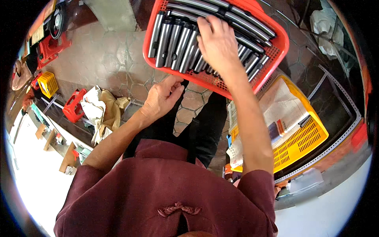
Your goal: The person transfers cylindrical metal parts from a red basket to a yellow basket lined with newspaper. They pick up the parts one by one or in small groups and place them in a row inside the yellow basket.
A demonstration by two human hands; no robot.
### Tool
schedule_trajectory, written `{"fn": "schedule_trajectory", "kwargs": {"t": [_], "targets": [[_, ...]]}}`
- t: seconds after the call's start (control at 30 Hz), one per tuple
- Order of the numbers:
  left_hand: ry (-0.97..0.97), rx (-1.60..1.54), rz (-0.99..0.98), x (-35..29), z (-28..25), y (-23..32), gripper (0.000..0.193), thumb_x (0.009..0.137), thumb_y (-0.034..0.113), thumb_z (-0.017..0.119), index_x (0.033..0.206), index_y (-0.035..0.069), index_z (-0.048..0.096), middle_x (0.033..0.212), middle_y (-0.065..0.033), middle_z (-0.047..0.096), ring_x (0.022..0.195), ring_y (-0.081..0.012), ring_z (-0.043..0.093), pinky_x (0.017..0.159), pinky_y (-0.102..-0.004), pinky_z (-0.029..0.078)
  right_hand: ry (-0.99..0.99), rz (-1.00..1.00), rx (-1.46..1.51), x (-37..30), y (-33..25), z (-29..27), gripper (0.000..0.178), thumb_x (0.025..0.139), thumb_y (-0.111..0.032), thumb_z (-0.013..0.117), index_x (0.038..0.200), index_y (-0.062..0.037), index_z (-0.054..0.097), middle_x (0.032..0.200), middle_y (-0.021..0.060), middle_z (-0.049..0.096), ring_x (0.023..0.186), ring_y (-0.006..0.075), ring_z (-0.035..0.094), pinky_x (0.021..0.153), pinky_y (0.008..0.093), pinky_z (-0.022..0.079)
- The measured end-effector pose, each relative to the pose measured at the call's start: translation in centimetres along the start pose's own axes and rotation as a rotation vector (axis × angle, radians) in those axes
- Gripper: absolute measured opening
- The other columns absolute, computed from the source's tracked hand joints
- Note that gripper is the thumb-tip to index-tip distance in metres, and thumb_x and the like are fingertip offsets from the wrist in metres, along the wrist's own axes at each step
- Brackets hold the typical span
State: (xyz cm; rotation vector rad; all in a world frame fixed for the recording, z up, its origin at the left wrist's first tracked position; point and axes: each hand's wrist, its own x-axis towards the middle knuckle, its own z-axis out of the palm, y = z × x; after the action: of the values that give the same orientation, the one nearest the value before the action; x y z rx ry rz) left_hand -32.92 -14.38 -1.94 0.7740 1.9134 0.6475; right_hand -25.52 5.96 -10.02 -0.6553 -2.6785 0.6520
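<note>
A red plastic basket [285, 49] at the top holds several shiny metal rods [183, 45] with dark ends, some in a row side by side, others lying crosswise along its far side. My right hand [219, 43] reaches into the basket from above. Its fingers bend down over the rods and close on one, though the hand itself hides most of that rod. Just outside the basket's near edge is my left hand [162, 96], with its fingers curled in. Whatever they may hold is hidden.
To the right, a yellow plastic crate [321, 132] carries printed paper [282, 114], beside a perforated metal frame [335, 85]. A crumpled paper sack [98, 108], a red plastic stool [74, 106] and a smaller yellow crate [47, 84] stand on the left. Hexagonal tiles [193, 100] cover the floor.
</note>
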Motion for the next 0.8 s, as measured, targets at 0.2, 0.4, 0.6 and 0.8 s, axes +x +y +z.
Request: {"fn": "schedule_trajectory", "kwargs": {"t": [0.2, 0.4, 0.6, 0.8], "targets": [[0.075, -0.168, 0.015, 2.9, -2.8, -0.9, 0.023, 0.090, 0.008, 0.061, 0.111, -0.002, 0.059, 0.087, -0.0178, 0.067, 0.080, -0.0226, 0.068, 0.071, -0.0325, 0.054, -0.350, -0.105, -0.130, 5.1, 0.7, 1.2, 0.027, 0.089, -0.019, 0.058, 0.113, -0.0067, 0.059, 0.101, 0.0118, 0.065, 0.098, 0.0307, 0.063, 0.085, 0.0456, 0.050], [0.304, 0.029, 0.136, 4.0, -5.4, -3.5, 0.029, 0.087, 0.007, 0.063, 0.114, 0.000, 0.058, 0.101, -0.0186, 0.060, 0.092, -0.0302, 0.063, 0.079, -0.0360, 0.051, 0.076, 0.299, 0.258, 1.0, -1.1, -0.9, 0.010, 0.088, -0.012, 0.063, 0.094, -0.0045, 0.062, 0.088, 0.0150, 0.065, 0.079, 0.0336, 0.066, 0.069, 0.0424, 0.055], [0.311, 0.053, 0.021, 6.4, -4.9, -4.3, 0.042, 0.083, 0.015, 0.069, 0.119, 0.000, 0.054, 0.104, -0.0207, 0.060, 0.093, -0.0340, 0.062, 0.082, -0.0397, 0.051, -0.259, 0.946, 0.473, -6.7, -9.0, 4.3, 0.053, 0.079, -0.031, 0.077, 0.108, 0.0062, 0.055, 0.096, 0.0203, 0.060, 0.084, 0.0311, 0.063, 0.075, 0.0394, 0.053], [0.148, 0.048, -0.019, 9.1, -3.5, -4.2, 0.048, 0.080, 0.026, 0.075, 0.114, -0.003, 0.057, 0.094, -0.0229, 0.067, 0.086, -0.0361, 0.067, 0.077, -0.0411, 0.053, -0.182, 1.130, 0.492, -4.1, -10.8, 4.3, 0.041, 0.080, -0.028, 0.073, 0.094, 0.0048, 0.053, 0.088, 0.0268, 0.062, 0.078, 0.0451, 0.063, 0.069, 0.0496, 0.051]]}}
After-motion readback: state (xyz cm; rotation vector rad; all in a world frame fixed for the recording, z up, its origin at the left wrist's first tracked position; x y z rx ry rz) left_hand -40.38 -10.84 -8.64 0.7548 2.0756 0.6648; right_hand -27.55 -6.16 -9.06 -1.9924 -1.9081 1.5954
